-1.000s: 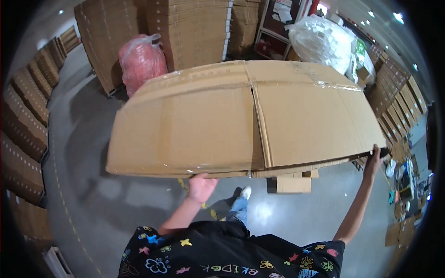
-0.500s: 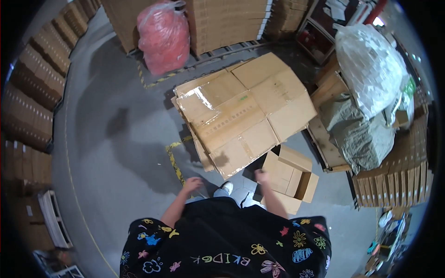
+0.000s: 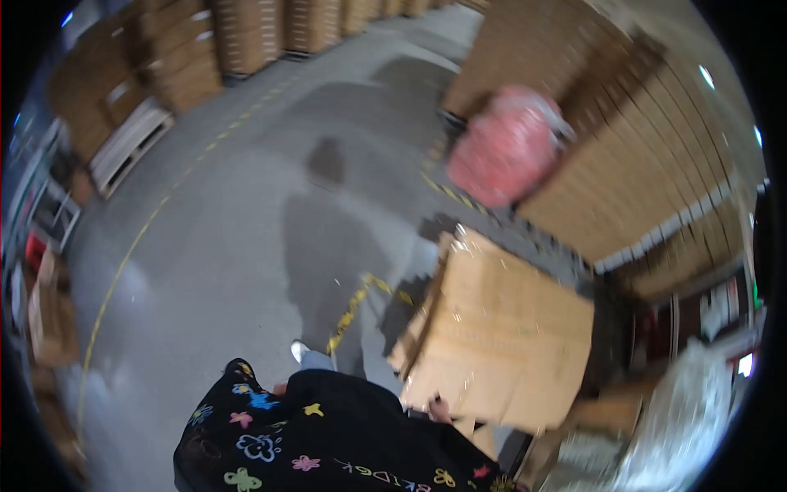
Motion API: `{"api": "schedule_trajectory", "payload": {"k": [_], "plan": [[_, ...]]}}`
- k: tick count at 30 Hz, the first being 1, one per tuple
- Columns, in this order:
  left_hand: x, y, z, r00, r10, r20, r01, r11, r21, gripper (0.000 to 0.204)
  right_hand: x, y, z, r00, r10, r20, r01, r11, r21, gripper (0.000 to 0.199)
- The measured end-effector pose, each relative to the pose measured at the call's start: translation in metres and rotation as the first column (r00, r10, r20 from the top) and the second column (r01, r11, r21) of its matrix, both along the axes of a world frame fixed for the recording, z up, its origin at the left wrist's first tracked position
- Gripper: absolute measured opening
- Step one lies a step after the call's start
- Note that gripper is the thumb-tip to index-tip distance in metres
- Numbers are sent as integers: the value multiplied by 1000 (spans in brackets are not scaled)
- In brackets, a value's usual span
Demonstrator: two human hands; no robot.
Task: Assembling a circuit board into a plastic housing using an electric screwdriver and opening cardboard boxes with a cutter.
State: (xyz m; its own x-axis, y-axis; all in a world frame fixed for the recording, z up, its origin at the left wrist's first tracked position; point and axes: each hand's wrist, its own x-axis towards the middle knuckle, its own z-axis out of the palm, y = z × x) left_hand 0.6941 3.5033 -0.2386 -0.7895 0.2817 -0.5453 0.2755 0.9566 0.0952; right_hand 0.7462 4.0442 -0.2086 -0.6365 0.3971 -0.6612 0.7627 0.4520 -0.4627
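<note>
My right hand [image 3: 440, 408] is by the near edge of a stack of flattened cardboard boxes [image 3: 512, 332]. Its fingers look curled, with a small dark spot at their tips; blur hides what they hold, if anything. Only a sliver of my left hand [image 3: 280, 389] shows beside my black patterned top, and its fingers are hidden. Below the stack, part of a cardboard flap [image 3: 484, 439] peeks out past my right arm.
A red plastic-wrapped bag [image 3: 508, 148] stands beyond the stack, against tall piles of cardboard [image 3: 639, 156]. Clear plastic bags [image 3: 676, 418] lie at right. Yellow-black tape [image 3: 348, 316] marks the grey floor. A pallet [image 3: 131, 143] and more cardboard stacks line the far left.
My view has swung left, so the cardboard stack and red bag now sit further right. The open box beside my right hand is mostly out of sight. My left hand has drawn in toward my body.
</note>
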Motion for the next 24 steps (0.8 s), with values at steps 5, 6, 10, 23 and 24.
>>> {"api": "schedule_trajectory", "payload": {"k": [5,6,10,23,24], "plan": [[-49,31,-28,951,295,95,-307,934,180,21,-216,-50,12,874,337,-350,-402,906,-132,40],[-65,28,-50,934,336,118,-354,910,214,21,-257,-75,32,857,378,-350,-439,892,-110,39],[-177,-80,5,883,354,308,-451,822,347,21,-332,-141,69,858,448,-251,-468,883,-24,38],[-203,-222,46,302,913,275,-657,-10,753,32,-555,-493,30,599,800,-10,-794,596,118,35],[-171,-234,27,225,868,443,-798,-97,595,32,-578,-523,25,589,808,-6,-801,584,134,35]]}}
